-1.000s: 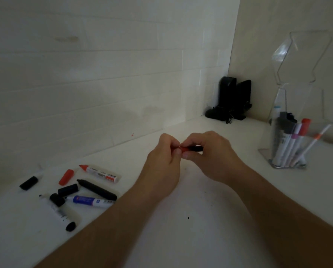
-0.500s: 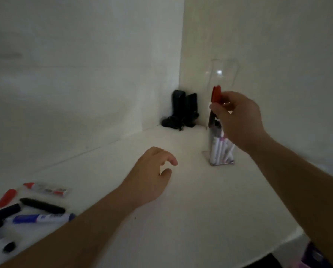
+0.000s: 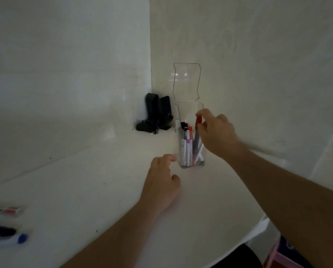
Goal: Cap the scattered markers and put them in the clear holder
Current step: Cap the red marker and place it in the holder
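Observation:
The clear holder (image 3: pixel 188 111) stands near the wall corner with its lid up and several capped markers inside. My right hand (image 3: pixel 217 135) pinches the red cap end of a marker (image 3: pixel 198 122) whose body reaches down into the holder. My left hand (image 3: pixel 162 182) rests on the white table just left of the holder's base, its fingers loosely curled and holding nothing. At the far left edge lie a red-labelled marker (image 3: pixel 6 210), a black marker (image 3: pixel 1 230) and a blue-tipped marker (image 3: pixel 8 241), all blurred.
Two black upright devices with a tangle of cable (image 3: pixel 157 117) sit in the wall corner behind the holder. The white table's rounded edge (image 3: pixel 258 227) runs at lower right, with a pink and dark object (image 3: pixel 283 254) below it.
My right hand has lowered the red-capped marker into the holder. My left hand has slid forward to the holder's base. The view has swung right, pushing the loose markers to the left edge.

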### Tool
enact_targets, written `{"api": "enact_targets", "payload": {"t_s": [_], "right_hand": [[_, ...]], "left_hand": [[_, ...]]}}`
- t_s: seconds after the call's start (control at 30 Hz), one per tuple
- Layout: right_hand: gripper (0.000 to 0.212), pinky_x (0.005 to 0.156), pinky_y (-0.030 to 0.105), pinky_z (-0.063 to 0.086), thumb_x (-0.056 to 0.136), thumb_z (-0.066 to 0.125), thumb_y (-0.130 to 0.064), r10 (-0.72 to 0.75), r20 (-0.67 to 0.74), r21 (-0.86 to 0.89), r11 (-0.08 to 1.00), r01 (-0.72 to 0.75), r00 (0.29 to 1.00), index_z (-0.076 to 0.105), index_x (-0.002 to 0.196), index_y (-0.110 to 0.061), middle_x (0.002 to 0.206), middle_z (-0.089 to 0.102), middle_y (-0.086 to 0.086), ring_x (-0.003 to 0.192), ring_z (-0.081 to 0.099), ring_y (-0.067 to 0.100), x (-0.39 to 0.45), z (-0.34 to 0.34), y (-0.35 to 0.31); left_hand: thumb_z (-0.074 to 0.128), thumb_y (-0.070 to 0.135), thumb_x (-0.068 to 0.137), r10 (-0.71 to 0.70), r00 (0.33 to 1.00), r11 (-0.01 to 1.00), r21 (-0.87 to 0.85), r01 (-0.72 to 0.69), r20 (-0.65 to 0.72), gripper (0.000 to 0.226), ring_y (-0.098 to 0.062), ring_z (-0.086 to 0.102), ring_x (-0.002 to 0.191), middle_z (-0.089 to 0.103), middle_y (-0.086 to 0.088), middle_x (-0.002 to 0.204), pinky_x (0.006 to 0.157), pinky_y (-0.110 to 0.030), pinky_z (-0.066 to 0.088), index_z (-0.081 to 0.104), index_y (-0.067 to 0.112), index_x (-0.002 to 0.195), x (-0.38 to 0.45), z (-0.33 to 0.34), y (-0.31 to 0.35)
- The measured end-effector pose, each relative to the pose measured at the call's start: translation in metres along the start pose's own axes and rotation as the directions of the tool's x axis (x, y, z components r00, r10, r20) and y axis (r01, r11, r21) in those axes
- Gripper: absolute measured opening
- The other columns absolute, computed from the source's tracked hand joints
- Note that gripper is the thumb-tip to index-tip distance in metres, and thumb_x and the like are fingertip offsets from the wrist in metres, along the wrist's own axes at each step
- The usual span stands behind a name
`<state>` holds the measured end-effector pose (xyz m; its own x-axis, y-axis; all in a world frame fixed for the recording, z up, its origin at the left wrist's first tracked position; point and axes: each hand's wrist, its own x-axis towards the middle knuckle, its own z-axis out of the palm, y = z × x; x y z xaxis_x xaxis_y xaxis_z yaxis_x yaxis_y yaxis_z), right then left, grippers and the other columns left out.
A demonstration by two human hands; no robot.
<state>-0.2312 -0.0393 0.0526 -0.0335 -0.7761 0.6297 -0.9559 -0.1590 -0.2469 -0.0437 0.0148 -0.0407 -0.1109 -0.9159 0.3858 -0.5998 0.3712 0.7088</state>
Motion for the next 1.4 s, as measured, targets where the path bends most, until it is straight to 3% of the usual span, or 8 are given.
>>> {"api": "enact_targets", "payload": {"t_s": [0.2, 0.3, 0.4, 0.53, 0.7, 0.9, 1.27, 1.4], "right_hand": [[0.034, 0.099, 0.041, 0.041, 0.108, 0.033, -0.012, -0.017, 0.227, 0.043, 0.999, 0.007, 0.974, 0.065, 0.118, -0.016, 0.109, 0.07, 0.006, 0.097, 0.059, 0.028, -0.008, -0.005, -0.002], [0.046, 0.11, 0.044, 0.038, 0.103, 0.034, -0.003, 0.056, 0.077, 0.233, 0.97, -0.073, 0.995, 0.061, 0.137, -0.021, 0.126, 0.064, 0.007, 0.114, 0.057, 0.026, -0.013, -0.008, -0.007], [0.047, 0.1, 0.04, 0.049, 0.1, 0.038, -0.003, 0.16, -0.16, 0.348, 0.933, -0.096, 0.974, 0.06, 0.135, -0.024, 0.12, 0.055, 0.003, 0.109, 0.055, 0.025, -0.02, -0.007, -0.015], [0.046, 0.088, 0.022, 0.047, 0.091, 0.044, 0.001, 0.157, -0.178, 0.473, 0.879, -0.055, 0.971, 0.061, 0.127, -0.023, 0.107, 0.05, -0.005, 0.091, 0.052, 0.012, -0.038, 0.003, -0.064], [0.048, 0.067, 0.015, 0.043, 0.094, 0.06, -0.008, -0.075, 0.125, 0.585, 0.811, -0.013, 0.989, 0.057, 0.136, -0.03, 0.105, 0.056, -0.01, 0.076, 0.055, 0.008, -0.069, 0.046, -0.171], [0.027, 0.069, 0.007, 0.04, 0.089, 0.067, -0.023, -0.417, 0.336, 0.698, 0.712, 0.074, 0.845, 0.067, 0.112, -0.037, 0.098, 0.061, -0.015, 0.079, 0.06, 0.002, -0.099, 0.1, -0.302], [0.064, 0.103, 0.034, 0.047, 0.089, 0.067, -0.057, -0.471, 0.566, 0.569, 0.817, 0.093, 0.677, 0.056, 0.14, -0.02, 0.13, 0.062, 0.002, 0.12, 0.057, 0.02, -0.094, 0.157, -0.404], [0.038, 0.086, 0.032, 0.049, 0.098, 0.058, -0.039, -0.512, 0.549, 0.44, 0.849, 0.292, 0.661, 0.066, 0.125, -0.013, 0.124, 0.064, 0.009, 0.11, 0.061, 0.026, -0.091, 0.163, -0.401]], "left_hand": [[0.057, 0.009, 0.09, 0.0, 1.0, 1.0, -0.017, 0.0, -0.012, 0.046, -0.005, 0.053, 0.106, 0.046, 0.011, 0.125, 0.085, -0.017, 0.045, 0.05, 0.037, 0.126, -0.001, 0.001, -0.004], [0.056, 0.007, 0.09, 0.019, 1.0, 0.998, -0.066, -0.02, -0.013, 0.045, -0.002, 0.053, 0.107, 0.044, 0.012, 0.126, 0.08, -0.01, 0.041, 0.052, 0.039, 0.121, -0.003, -0.003, -0.005], [0.06, 0.008, 0.088, -0.013, 1.0, 0.991, -0.13, 0.011, -0.017, 0.042, 0.0, 0.055, 0.104, 0.048, 0.009, 0.125, 0.072, -0.009, 0.042, 0.057, 0.042, 0.112, 0.001, -0.024, -0.006], [0.069, 0.016, 0.085, -0.018, 0.996, 0.989, -0.151, 0.005, -0.085, 0.03, -0.005, 0.061, 0.094, 0.063, 0.009, 0.109, 0.072, -0.022, 0.048, 0.065, 0.043, 0.095, 0.007, -0.102, -0.019], [0.072, 0.022, 0.086, -0.043, 0.992, 0.993, 0.103, 0.055, -0.117, 0.017, -0.007, 0.063, 0.089, 0.069, 0.014, 0.096, 0.076, -0.023, 0.047, 0.07, 0.037, 0.095, -0.018, -0.239, -0.069], [0.066, 0.027, 0.093, -0.327, 0.917, 0.893, 0.242, 0.379, -0.229, 0.013, -0.004, 0.062, 0.086, 0.068, 0.014, 0.097, 0.064, -0.022, 0.043, 0.074, 0.032, 0.102, -0.066, -0.355, -0.147], [0.069, 0.048, 0.089, -0.624, 0.732, 0.561, 0.494, 0.664, -0.275, 0.024, -0.007, 0.057, 0.074, 0.066, 0.006, 0.083, 0.068, -0.028, 0.045, 0.073, 0.024, 0.086, -0.097, -0.376, -0.193], [0.071, 0.043, 0.087, -0.651, 0.723, 0.509, 0.573, 0.642, -0.231, 0.031, -0.016, 0.068, 0.072, 0.075, -0.004, 0.075, 0.061, -0.025, 0.048, 0.078, 0.016, 0.075, -0.095, -0.373, -0.19]]}}
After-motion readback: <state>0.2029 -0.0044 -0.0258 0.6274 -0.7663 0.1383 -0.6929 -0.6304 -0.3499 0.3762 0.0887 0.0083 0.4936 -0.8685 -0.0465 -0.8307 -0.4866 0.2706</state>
